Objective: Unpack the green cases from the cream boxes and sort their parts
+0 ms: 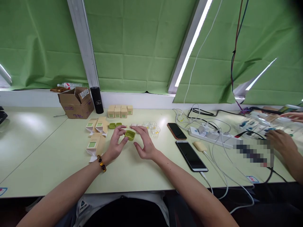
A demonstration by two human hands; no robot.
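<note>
— What have you got there, from the head camera?

— A small green cap (130, 135), squarish with rounded corners, open side up. My left hand (116, 144) pinches its near-left side between thumb and fingertips. It sits out on the middle of the tabletop (47, 151), well back from the near edge.

— And your other hand?

— My right hand (144, 143) hovers just beside the cap, fingers spread apart and holding nothing. Whether a fingertip touches the rim, I cannot tell.

— What's hard to see?

— The cap's underside is hidden by my fingers. Behind it lie two more green caps (115, 125) and some clear little cups (152, 126), too small to make out. A blurred patch covers part of the power strip (213, 135) toward the right edge.

— How much room around you?

— To my left lie opened beige cartons (96, 135); a row of closed boxes (120, 111) stands near the far edge by a black flask (97, 100) and a cardboard box (77, 103). Two phones (187, 146) lie to my right. Another person's hand (280, 142) works at the right edge. The near strip before me is bare.
</note>
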